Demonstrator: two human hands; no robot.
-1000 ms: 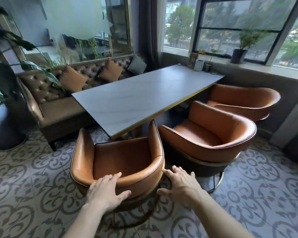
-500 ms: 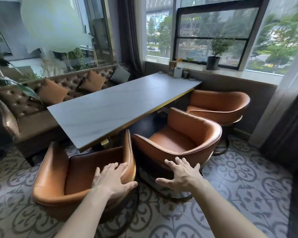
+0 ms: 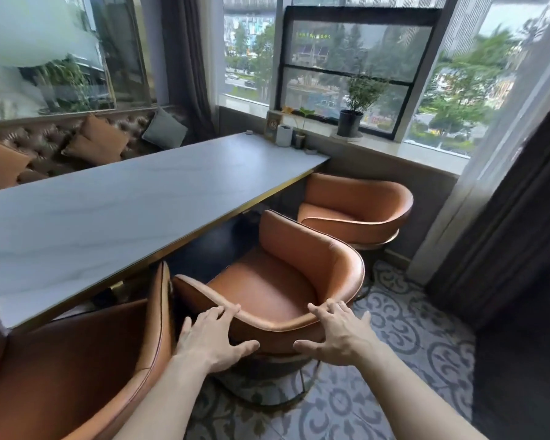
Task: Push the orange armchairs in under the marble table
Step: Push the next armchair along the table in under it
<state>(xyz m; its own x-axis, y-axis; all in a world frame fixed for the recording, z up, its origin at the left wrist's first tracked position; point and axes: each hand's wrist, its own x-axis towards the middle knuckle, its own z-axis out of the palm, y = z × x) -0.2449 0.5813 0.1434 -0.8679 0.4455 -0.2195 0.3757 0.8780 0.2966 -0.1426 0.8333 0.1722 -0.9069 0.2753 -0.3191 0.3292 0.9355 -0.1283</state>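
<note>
Both hands, left hand and right hand, lay open and flat on the middle armchair's near backrest, apparently ready to shove it under the marble table.

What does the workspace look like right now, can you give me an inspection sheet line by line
Surface: marble table, top bare except at the window end.
Job's things: three orange armchairs; middle armchair stands clear of the table edge, near armchair beside it, far armchair by the window.
Clutter: small card and cup at the table's far end.
Hands: left hand and right hand open, on the middle armchair's back rim.
Cables: nothing seen.
Surroundings: tufted sofa with cushions, potted plant on the sill, patterned tile floor.
</note>
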